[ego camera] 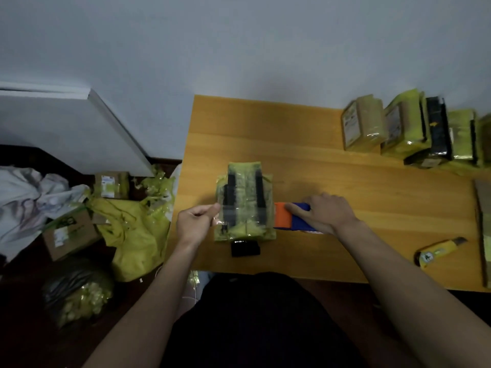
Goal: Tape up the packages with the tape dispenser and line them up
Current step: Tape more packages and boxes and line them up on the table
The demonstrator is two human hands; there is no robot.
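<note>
A yellow-green wrapped package (245,192) with two black stripes lies on the wooden table (305,144) in front of me. A strip of clear tape (239,212) runs across it from left to right. My left hand (195,221) pinches the free end of the tape at the package's left edge. My right hand (322,212) grips the blue and orange tape dispenser (288,217), which sits against the package's right side. A row of several wrapped packages (409,131) stands along the table's far right.
A yellow utility knife (438,251) lies near the front right, beside a cardboard piece (483,235) at the right edge. A small black object (245,248) sits just in front of the package. Left of the table the floor holds boxes (70,233), yellow wrapping (132,235) and a bag (77,290).
</note>
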